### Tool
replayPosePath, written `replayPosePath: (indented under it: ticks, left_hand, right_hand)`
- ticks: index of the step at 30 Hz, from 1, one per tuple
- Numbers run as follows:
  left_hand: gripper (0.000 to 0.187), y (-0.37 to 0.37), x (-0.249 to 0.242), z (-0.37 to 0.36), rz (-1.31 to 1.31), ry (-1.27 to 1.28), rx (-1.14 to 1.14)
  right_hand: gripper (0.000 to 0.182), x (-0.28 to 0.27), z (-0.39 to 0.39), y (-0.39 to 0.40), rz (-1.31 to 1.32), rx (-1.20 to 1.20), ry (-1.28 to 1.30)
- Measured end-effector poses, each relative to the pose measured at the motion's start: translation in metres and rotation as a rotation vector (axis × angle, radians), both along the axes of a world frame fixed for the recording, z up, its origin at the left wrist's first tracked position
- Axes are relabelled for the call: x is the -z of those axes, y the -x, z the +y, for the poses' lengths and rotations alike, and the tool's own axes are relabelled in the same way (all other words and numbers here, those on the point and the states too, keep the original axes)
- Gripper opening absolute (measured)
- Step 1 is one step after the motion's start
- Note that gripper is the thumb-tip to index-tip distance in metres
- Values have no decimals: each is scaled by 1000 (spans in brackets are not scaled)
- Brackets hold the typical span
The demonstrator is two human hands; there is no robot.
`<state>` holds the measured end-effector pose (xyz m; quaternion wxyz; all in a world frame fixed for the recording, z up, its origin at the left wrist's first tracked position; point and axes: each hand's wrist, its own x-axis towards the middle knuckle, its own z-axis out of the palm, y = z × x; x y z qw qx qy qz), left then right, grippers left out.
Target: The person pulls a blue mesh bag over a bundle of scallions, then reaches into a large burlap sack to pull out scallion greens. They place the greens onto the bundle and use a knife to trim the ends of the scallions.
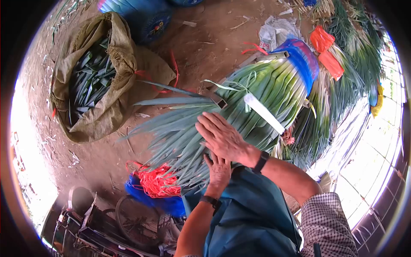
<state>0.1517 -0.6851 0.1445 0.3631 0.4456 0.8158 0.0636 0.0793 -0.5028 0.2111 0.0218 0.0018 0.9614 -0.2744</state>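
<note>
A large bundle of leeks [261, 85] lies across the middle, its pale ends in a blue wrap [299, 60] and its long green leaves fanned out to the left. My right hand [222, 137] rests flat on the leaves with fingers stretched out. Just below it, my left hand [219, 172] touches the near side of the leaves, fingers apart. Green twine [246, 88] is tied over the bundle. Beside the twine lies a long white flat strip [264, 115]. The end of a square metal tube [218, 99] shows by the leaves.
An open burlap sack [124, 98] of cut green leaves stands on the dirt floor at left. Red twine [158, 180] lies near a blue bag at lower left, above a wheeled vehicle [137, 218]. More leeks [351, 94] are piled at right. Blue bundles [145, 17] sit at the top.
</note>
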Motion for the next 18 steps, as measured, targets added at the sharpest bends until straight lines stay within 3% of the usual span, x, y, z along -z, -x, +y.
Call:
replayPosePath:
  ticks: [2, 4, 13, 16, 18]
  left_hand:
    - [77, 3, -5, -7, -22, 31, -9]
    - [66, 0, 13, -25, 57, -99, -55]
    - [51, 3, 52, -44, -91, -70, 16]
    - [51, 6, 49, -45, -224, -61, -30]
    - [52, 15, 29, -52, -156, -55, -52]
  right_hand:
    - [59, 20, -3, 9, -46, -47, -64]
    - [66, 40, -7, -13, -145, -86, -116]
    - [81, 74, -45, -40, -384, -115, -135]
    - [81, 76, -58, -50, -333, -113, -123]
    - [81, 81, -59, -53, -297, -123, -170]
